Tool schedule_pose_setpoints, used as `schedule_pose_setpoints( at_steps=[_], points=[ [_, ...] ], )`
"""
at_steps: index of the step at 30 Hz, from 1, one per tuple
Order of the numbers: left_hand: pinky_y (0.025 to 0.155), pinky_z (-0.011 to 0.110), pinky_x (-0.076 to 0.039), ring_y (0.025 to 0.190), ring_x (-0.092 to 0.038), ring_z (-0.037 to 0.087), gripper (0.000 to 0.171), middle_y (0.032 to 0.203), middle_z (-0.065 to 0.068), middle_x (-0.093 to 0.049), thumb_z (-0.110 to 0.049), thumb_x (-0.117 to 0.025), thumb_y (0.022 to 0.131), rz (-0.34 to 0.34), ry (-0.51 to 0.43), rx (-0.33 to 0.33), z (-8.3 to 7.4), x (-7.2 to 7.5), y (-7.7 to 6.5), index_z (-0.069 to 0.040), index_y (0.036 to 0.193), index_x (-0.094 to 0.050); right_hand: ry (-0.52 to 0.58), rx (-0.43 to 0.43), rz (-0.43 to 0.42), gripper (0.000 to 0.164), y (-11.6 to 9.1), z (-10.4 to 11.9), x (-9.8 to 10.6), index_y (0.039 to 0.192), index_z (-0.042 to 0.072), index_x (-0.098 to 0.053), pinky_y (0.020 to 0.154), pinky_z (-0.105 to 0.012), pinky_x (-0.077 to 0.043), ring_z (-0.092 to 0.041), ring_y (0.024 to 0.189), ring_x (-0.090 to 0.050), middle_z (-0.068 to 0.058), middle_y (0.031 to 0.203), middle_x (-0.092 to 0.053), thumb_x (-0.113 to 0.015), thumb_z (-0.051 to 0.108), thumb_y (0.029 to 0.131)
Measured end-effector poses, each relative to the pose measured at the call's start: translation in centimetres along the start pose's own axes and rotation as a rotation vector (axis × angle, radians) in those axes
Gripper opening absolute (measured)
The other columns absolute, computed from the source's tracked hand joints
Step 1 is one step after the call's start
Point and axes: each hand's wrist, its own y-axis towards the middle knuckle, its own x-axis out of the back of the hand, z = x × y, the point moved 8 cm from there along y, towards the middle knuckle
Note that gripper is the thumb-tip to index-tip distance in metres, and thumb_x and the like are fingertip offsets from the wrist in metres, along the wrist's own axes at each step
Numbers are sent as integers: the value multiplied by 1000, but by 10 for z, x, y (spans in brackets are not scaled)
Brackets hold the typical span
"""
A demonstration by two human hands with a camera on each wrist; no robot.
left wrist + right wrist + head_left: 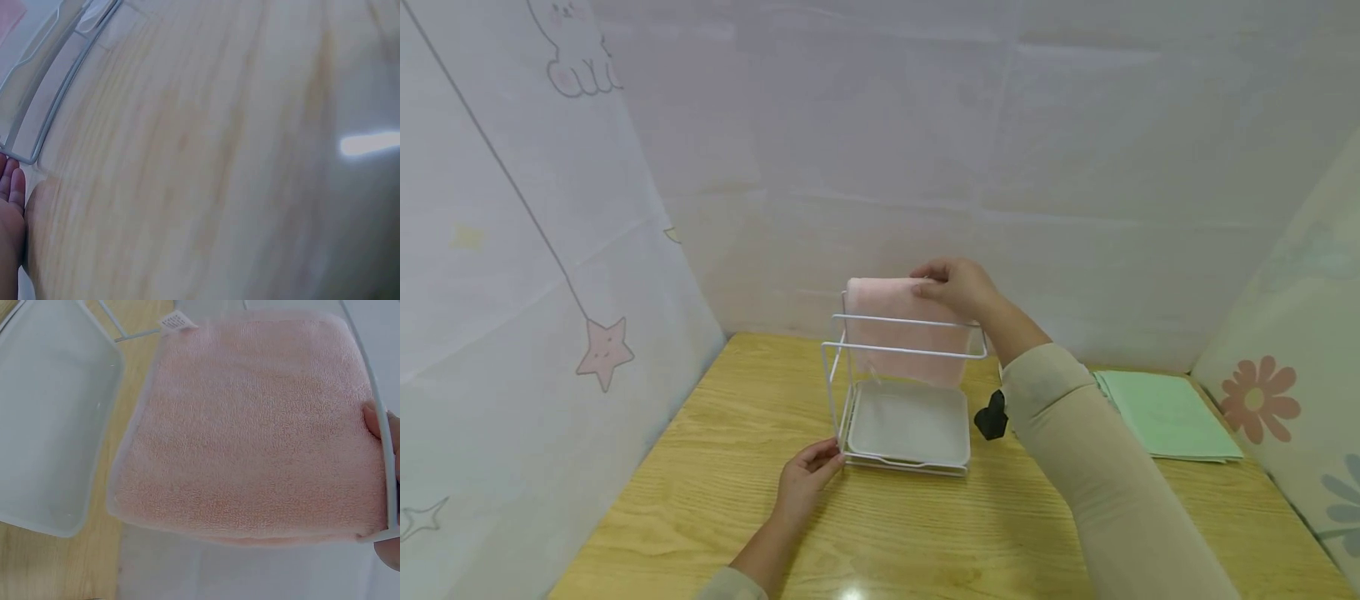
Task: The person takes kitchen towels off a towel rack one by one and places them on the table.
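Note:
A white wire rack (904, 352) with a shallow white tray (910, 421) in its base stands on the wooden table (925, 533). A folded pink towel (883, 304) hangs over the rack's back rail. My right hand (936, 283) pinches the towel's top edge from the right. In the right wrist view the towel (250, 425) fills the frame, with the thumb (374, 422) on it and the tray (50, 425) below. My left hand (826, 458) rests with straight fingers (11, 184) against the front left corner of the rack's base (62, 94).
A flat green folded sheet (1165, 412) lies at the right back of the table. A small black object (992, 417) sits just right of the rack. Printed fabric walls (535, 250) close in the table on three sides.

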Motion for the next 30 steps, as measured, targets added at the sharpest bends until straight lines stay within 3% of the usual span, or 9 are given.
schedule_pose_setpoints(
  at_steps=[10,30],
  points=[
    [77,15,-55,85,-64,3,36,104,7,-69,-5,-74,85,-8,12,8,3,1,4,6,118,-65,-51,49,-49,29,0,20,27,117,19,-72,107,-39,-45,-21,124,-57,-5,126,-68,-71,32,91],
    [75,14,-55,84,-63,1,36,112,20,-66,-5,-73,87,-2,8,-3,2,0,4,8,120,-63,-40,98,-98,32,-10,58,69,120,18,-70,101,-36,-48,-18,121,-58,-6,127,-67,-72,28,90]
  ],
)
